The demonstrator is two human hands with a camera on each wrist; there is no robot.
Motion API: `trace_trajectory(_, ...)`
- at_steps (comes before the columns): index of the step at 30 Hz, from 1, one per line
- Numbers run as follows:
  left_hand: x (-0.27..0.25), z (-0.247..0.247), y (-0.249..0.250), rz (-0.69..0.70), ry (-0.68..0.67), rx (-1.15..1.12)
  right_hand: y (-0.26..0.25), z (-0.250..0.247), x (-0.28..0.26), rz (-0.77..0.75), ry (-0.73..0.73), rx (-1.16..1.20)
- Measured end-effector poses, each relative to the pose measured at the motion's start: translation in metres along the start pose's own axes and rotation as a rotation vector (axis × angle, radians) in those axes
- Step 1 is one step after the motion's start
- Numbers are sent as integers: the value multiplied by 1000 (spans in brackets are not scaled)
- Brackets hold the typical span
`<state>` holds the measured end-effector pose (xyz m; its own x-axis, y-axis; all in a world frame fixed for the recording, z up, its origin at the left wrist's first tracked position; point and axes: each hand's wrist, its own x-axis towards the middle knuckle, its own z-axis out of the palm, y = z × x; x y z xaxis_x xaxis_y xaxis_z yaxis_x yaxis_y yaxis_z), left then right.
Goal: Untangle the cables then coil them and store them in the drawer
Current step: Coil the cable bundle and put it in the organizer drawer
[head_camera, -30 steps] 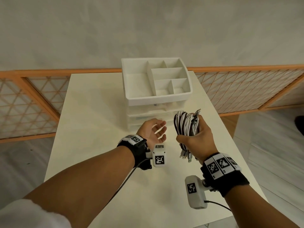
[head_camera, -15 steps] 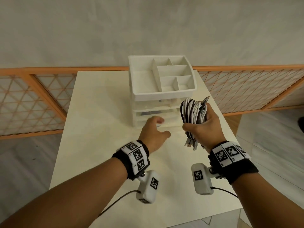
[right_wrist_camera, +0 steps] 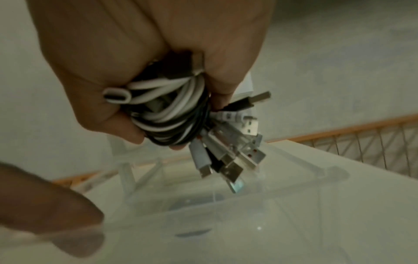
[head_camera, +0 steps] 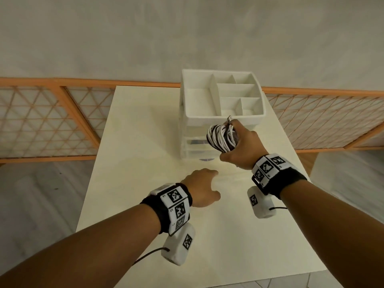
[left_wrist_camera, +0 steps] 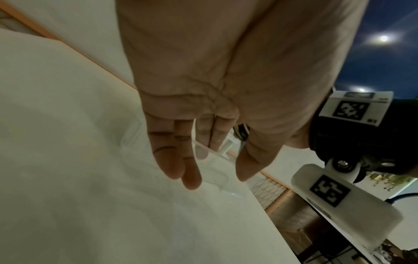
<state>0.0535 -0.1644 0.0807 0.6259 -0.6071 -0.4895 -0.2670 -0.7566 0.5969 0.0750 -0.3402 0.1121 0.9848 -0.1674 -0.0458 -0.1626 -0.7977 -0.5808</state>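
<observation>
My right hand (head_camera: 241,152) grips a coiled bundle of white and black cables (head_camera: 221,138) in front of the white drawer organizer (head_camera: 197,121). In the right wrist view the cables (right_wrist_camera: 167,110) fill the right hand (right_wrist_camera: 144,59), and their USB plugs hang over a clear drawer (right_wrist_camera: 226,223) that stands pulled out. My left hand (head_camera: 201,188) is at the front of that clear drawer (head_camera: 226,173). In the left wrist view the left hand (left_wrist_camera: 217,178) has fairly straight fingers (left_wrist_camera: 181,160) and the thumb on either side of the drawer front (left_wrist_camera: 212,166).
The organizer has an open divided tray on top and stands at the far middle of the cream table (head_camera: 135,142). Orange lattice railings (head_camera: 52,121) run behind the table on both sides. Bare tabletop lies to the left and near me.
My left hand has drawn back toward me from the organizer, and the clear drawer now stands out. My right hand has carried the cable bundle forward, over the drawer.
</observation>
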Motion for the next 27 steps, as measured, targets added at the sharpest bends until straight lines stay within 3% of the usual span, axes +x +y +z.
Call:
trace_trajectory(2,0,-4,-2,-8,20,-11,3,9,8,-25,-80,-164)
trace_trajectory(3,0,-5,-2,-8,100,-47,5,13,11,-33,-125,-243)
trace_trajectory(6,-3,-14,1,85,525,-136,10,23,18,-59,-240,-434)
trace_trajectory(8,1,-19,3,231,617,-77,13,29,21,-71,-285,-490)
trace_trajectory(10,8,-21,2,277,457,31,15,37,23,-58,-301,-490)
trace_trajectory(13,18,-11,-4,177,225,259,16,46,25,-49,-328,-484)
trace_trajectory(18,31,5,-9,83,247,556,19,52,29,-64,-368,-507)
trace_trajectory(23,44,2,-12,66,147,603,25,45,28,-84,-398,-493)
trace_trajectory(27,50,4,-10,46,124,641,23,28,17,-99,-338,-526)
